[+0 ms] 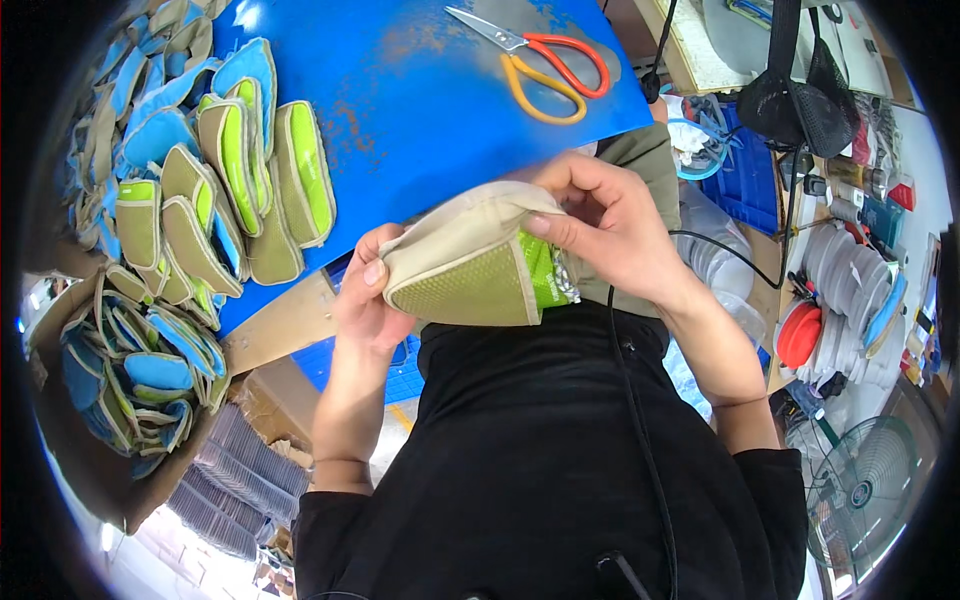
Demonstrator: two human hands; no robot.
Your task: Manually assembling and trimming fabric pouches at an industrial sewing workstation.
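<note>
In front of my body I hold a beige and olive mesh fabric pouch [460, 285]. A bright green shiny piece [546, 272] shows at its right end; whether it is a lining or a packet, I cannot tell. My left hand [368, 300] grips the pouch's left end, thumb on the near side. At the upper right corner, the thumb and fingers of my right hand [615, 225] pinch the beige edge. Scissors [540, 62] with one red and one orange handle lie partly spread on the blue tabletop [400, 130] beyond my hands.
Several similar olive and green pouches [290, 185] stand on the table's left side, beside a heap of blue and beige ones [160, 135]. More fill a cardboard box [125, 500] below. On the right are a fan [862, 492], red discs [799, 335] and a hanging black cable [785, 250].
</note>
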